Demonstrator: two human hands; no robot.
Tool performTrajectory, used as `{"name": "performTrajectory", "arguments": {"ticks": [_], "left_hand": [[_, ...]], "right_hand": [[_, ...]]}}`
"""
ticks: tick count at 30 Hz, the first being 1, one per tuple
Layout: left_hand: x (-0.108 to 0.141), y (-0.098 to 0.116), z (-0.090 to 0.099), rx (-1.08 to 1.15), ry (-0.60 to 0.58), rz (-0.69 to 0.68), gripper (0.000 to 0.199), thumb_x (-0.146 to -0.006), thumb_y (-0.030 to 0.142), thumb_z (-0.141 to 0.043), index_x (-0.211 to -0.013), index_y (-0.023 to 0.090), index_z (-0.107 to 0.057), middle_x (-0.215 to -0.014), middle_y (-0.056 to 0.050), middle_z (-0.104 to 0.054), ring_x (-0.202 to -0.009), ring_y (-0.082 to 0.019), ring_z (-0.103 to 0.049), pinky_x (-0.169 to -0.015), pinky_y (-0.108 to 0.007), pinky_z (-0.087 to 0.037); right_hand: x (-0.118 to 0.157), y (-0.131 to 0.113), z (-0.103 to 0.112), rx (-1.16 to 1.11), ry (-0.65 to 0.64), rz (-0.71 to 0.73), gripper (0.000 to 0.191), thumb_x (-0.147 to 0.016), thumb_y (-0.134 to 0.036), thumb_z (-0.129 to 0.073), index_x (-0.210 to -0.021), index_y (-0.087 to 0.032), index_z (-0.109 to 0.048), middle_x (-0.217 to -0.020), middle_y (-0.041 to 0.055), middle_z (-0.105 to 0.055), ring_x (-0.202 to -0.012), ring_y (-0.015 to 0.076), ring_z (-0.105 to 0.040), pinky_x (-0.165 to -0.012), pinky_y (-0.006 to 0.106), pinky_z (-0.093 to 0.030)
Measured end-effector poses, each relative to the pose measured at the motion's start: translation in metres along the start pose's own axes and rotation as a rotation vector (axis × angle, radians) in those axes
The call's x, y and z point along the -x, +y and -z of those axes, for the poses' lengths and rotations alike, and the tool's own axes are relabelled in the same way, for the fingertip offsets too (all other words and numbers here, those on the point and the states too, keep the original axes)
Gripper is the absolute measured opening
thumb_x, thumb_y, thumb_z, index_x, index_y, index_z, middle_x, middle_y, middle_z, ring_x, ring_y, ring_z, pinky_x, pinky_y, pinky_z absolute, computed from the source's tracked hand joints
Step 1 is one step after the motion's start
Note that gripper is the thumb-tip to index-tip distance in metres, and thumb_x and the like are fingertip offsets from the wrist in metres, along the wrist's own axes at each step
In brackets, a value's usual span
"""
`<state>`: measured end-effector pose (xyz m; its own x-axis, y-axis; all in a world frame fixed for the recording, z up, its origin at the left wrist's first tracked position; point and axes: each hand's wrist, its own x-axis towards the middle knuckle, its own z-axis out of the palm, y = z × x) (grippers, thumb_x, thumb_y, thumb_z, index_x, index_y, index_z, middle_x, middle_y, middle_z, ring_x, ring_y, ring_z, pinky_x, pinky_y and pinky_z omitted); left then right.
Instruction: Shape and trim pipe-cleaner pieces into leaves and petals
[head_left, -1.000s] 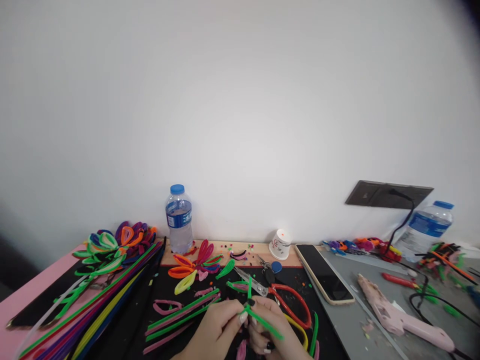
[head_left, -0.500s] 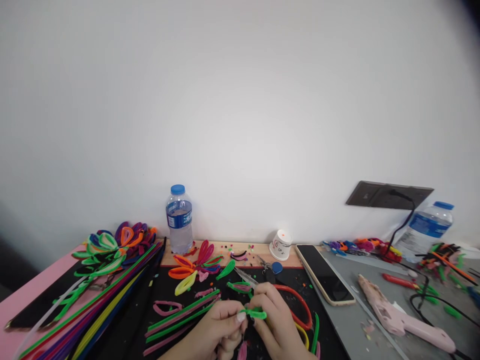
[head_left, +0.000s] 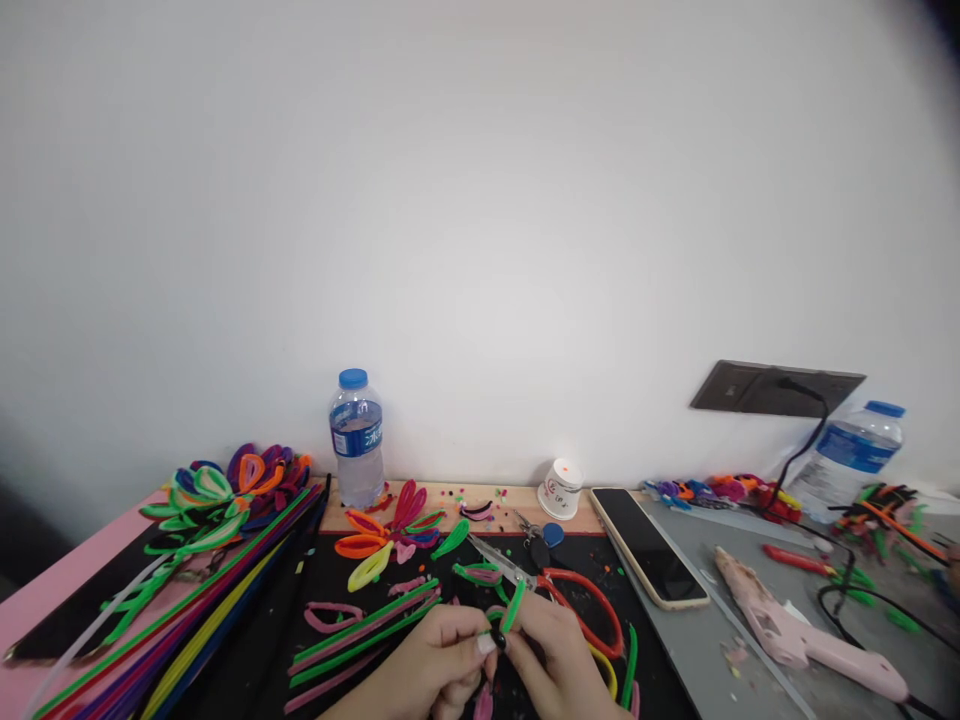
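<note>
A short green pipe cleaner (head_left: 514,606) is pinched in the grip of both the left hand (head_left: 420,670) and the right hand (head_left: 559,660), low at the front of the bench (head_left: 90,570), its free end curved upward. Red-handled scissors (head_left: 577,595) are seen just behind the right hand, and straight green and pink pipe cleaners (head_left: 367,625) are laid beside the left.

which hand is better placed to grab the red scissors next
Right, probably. The right hand sits just below the red scissors, whose handles lie beside it. The left hand is farther off on the other side; both pinch the green pipe cleaner.
</note>
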<state>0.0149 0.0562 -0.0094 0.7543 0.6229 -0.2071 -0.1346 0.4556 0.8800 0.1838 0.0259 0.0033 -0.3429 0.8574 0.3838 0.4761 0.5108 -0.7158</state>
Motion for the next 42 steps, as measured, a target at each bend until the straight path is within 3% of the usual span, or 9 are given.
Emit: {"name": "performTrajectory", "arguments": {"ticks": [7,9,12,17,22,28,33,37,42], "left_hand": [[-0.001,-0.004,0.004,-0.273,0.03,-0.082,0.048,-0.074,0.063,-0.054,-0.069,0.015,-0.055,-0.035,0.013,-0.026,-0.031,-0.004,-0.017,-0.035,-0.02,-0.012],[0.0,-0.003,0.004,-0.411,0.071,-0.143,0.047,-0.076,0.06,-0.053,-0.067,0.014,-0.058,-0.038,0.01,-0.031,-0.035,-0.006,-0.024,-0.038,-0.019,-0.018],[0.001,0.001,0.001,-0.651,0.124,-0.286,0.039,-0.083,0.046,-0.051,-0.064,0.014,-0.063,-0.053,0.002,-0.05,-0.053,-0.01,-0.046,-0.055,-0.02,-0.033],[0.004,0.002,-0.004,-0.864,0.182,-0.329,0.037,-0.088,0.034,-0.046,-0.064,0.016,-0.067,-0.058,-0.002,-0.054,-0.061,-0.015,-0.05,-0.062,-0.024,-0.034],[0.005,0.005,-0.004,-0.718,0.233,-0.339,0.037,-0.088,0.039,-0.046,-0.07,0.017,-0.07,-0.067,-0.003,-0.052,-0.07,-0.018,-0.049,-0.067,-0.025,-0.035],[0.003,0.008,0.002,-0.488,0.332,-0.365,0.04,-0.084,0.044,-0.051,-0.058,0.015,-0.061,-0.07,-0.001,-0.041,-0.071,-0.016,-0.043,-0.068,-0.025,-0.034],[-0.001,0.003,0.003,-0.445,0.368,-0.346,0.04,-0.082,0.046,-0.052,-0.058,0.015,-0.054,-0.06,0.002,-0.038,-0.063,-0.014,-0.038,-0.061,-0.023,-0.032],[-0.002,0.002,0.002,-0.404,0.358,-0.327,0.041,-0.083,0.046,-0.052,-0.054,0.016,-0.047,-0.057,0.003,-0.036,-0.059,-0.013,-0.037,-0.057,-0.022,-0.032],[-0.002,0.006,-0.001,-0.268,0.362,-0.302,0.039,-0.08,0.049,-0.054,-0.057,0.017,-0.05,-0.056,0.003,-0.041,-0.055,-0.014,-0.045,-0.056,-0.024,-0.037]], "right_hand": [[-0.005,-0.004,0.001,-0.353,-0.049,-0.424,0.032,-0.079,-0.03,-0.057,-0.054,-0.018,-0.041,-0.052,-0.0055,-0.037,-0.052,0.0087,-0.034,-0.05,0.022,-0.025],[-0.007,-0.005,0.002,-0.48,-0.077,-0.479,0.031,-0.076,-0.03,-0.059,-0.054,-0.017,-0.042,-0.05,-0.0054,-0.04,-0.05,0.0078,-0.034,-0.048,0.021,-0.024],[-0.009,-0.004,0.001,-0.612,-0.104,-0.56,0.028,-0.071,-0.028,-0.062,-0.052,-0.016,-0.046,-0.048,-0.0049,-0.045,-0.045,0.0058,-0.034,-0.045,0.019,-0.022],[-0.007,0.007,-0.003,-0.763,-0.11,-0.676,0.031,-0.066,-0.034,-0.069,-0.051,-0.015,-0.05,-0.042,-0.0069,-0.045,-0.034,0.0027,-0.03,-0.036,0.017,-0.016],[-0.008,0.011,0.002,-0.957,-0.097,-0.679,0.043,-0.068,-0.052,-0.069,-0.059,-0.012,-0.056,-0.041,-0.004,-0.049,-0.03,0.0016,-0.03,-0.032,0.016,-0.017],[-0.009,0.014,0.0,-1.159,0.097,-0.627,0.035,-0.068,-0.042,-0.074,-0.079,-0.012,-0.058,-0.058,-0.0012,-0.058,-0.033,0.0008,-0.034,-0.032,0.014,-0.021],[-0.009,0.015,-0.014,-0.997,0.036,-0.525,0.041,-0.059,-0.029,-0.08,-0.083,-0.018,-0.048,-0.066,-0.0038,-0.06,-0.037,0.0015,-0.035,-0.033,0.012,-0.023],[-0.009,0.007,-0.019,-0.784,0.017,-0.533,0.031,-0.06,-0.018,-0.074,-0.077,-0.018,-0.047,-0.052,-0.0083,-0.055,-0.041,0.0026,-0.039,-0.042,0.013,-0.027],[-0.009,0.001,-0.018,-0.699,-0.038,-0.592,0.017,-0.071,-0.03,-0.063,-0.07,-0.017,-0.052,-0.054,-0.003,-0.059,-0.037,0.0041,-0.039,-0.036,0.015,-0.028]]}}
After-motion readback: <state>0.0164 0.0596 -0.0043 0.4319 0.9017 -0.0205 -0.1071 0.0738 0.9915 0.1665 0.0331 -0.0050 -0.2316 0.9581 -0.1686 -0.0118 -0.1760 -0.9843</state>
